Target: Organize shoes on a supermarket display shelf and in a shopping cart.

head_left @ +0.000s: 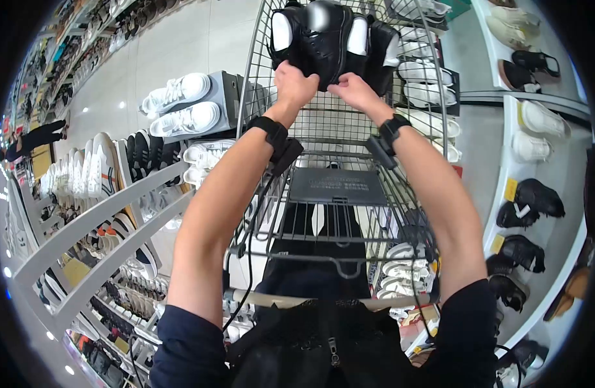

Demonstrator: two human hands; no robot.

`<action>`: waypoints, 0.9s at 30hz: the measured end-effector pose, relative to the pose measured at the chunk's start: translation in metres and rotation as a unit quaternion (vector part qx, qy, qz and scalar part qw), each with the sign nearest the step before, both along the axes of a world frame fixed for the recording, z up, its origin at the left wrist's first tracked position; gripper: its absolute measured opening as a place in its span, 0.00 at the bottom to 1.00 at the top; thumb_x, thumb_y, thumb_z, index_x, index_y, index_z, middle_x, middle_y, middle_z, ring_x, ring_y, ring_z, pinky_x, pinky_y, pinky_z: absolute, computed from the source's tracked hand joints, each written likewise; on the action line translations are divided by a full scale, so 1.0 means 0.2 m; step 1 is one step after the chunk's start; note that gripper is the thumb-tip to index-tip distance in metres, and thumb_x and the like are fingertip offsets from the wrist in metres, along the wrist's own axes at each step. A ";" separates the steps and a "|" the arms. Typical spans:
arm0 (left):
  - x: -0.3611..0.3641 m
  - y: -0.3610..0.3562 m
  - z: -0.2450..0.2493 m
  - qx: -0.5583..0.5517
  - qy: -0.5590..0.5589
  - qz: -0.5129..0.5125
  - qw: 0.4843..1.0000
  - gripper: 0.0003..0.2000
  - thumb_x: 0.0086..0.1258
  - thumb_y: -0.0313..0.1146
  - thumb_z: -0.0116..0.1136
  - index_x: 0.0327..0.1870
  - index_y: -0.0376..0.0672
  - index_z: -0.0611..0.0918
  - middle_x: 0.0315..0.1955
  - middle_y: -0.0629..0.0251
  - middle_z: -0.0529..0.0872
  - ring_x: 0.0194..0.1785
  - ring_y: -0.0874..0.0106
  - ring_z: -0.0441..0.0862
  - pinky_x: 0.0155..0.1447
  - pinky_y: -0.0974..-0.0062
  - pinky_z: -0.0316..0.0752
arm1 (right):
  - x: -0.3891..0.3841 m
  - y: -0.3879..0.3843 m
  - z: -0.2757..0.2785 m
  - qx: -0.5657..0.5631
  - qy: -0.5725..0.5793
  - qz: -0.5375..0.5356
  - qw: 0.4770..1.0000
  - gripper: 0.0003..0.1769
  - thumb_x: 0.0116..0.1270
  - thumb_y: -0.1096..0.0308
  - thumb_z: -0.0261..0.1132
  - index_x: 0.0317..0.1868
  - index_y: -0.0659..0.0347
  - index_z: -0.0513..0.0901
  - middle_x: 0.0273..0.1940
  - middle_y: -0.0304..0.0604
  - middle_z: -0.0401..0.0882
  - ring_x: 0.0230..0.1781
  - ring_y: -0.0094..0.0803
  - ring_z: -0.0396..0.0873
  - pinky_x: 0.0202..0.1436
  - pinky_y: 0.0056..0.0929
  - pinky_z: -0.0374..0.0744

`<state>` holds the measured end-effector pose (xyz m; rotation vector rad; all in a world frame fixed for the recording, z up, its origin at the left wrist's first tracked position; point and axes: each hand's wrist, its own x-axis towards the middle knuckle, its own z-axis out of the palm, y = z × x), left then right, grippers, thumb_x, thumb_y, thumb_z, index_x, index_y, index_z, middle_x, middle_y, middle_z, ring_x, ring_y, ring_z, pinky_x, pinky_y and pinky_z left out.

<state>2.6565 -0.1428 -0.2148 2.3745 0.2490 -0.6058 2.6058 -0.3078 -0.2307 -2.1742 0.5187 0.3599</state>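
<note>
Several black shoes (324,53) with white inside them sit together at the far end of a wire shopping cart (323,129). My left hand (295,85) reaches into the cart, its fingers closed on the near edge of a black shoe in the middle of the group. From the other side my right hand (357,92) pinches the near end of the same shoe, thumb and finger close to the left hand's. The fingertips are partly hidden against the dark shoes. Both wrists wear black straps with small devices.
White sneakers (184,121) rest on a grey shoebox (229,97) left of the cart. Shelves of shoes line both sides, with black shoes (539,197) on the right rack. A white slatted rail (103,223) stands at left. A person (35,141) is far left.
</note>
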 end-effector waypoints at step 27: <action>0.14 0.05 -0.21 -0.092 0.084 0.105 0.987 0.68 0.58 0.55 0.75 0.74 0.17 0.32 0.70 0.29 0.66 0.75 0.52 0.67 0.76 0.63 0.65 | 0.17 0.02 -0.16 -0.007 0.019 -0.019 1.000 0.57 0.55 0.30 0.70 0.63 0.79 0.66 0.51 0.68 0.84 0.54 0.59 0.84 0.57 0.47 0.81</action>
